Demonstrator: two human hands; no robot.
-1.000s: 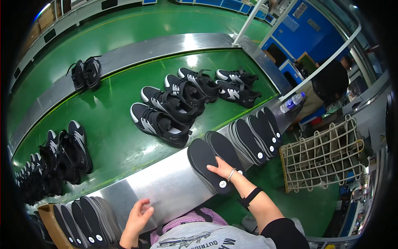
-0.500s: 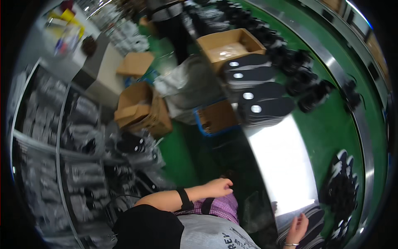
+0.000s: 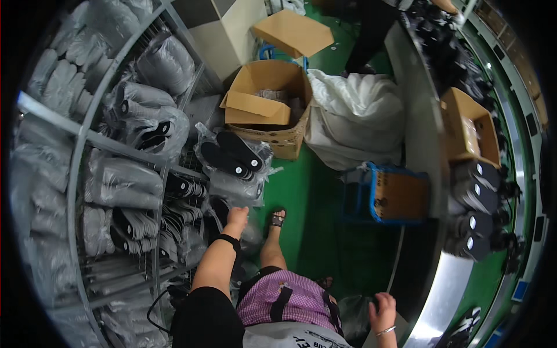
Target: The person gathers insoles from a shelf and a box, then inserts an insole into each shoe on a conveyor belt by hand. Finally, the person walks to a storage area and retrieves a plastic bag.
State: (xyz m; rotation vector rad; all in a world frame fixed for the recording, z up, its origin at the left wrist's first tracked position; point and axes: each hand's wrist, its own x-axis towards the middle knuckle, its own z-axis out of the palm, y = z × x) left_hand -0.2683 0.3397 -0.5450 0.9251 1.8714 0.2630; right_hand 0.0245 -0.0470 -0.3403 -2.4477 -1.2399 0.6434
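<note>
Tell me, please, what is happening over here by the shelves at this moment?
A person stands on the green floor, turned toward a metal rack of bagged black insoles. Their left hand reaches to a clear bag of insoles at the rack's edge, just below it. Their right hand hangs low near the steel conveyor edge, holding nothing visible. Open cardboard boxes sit beyond.

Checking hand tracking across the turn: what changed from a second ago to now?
The person turned from the belt to the rack. The left hand, wristband on, left the insoles by the belt and now reaches toward bagged insoles, gripping nothing visible. The right hand stayed empty near the steel table edge.
</note>
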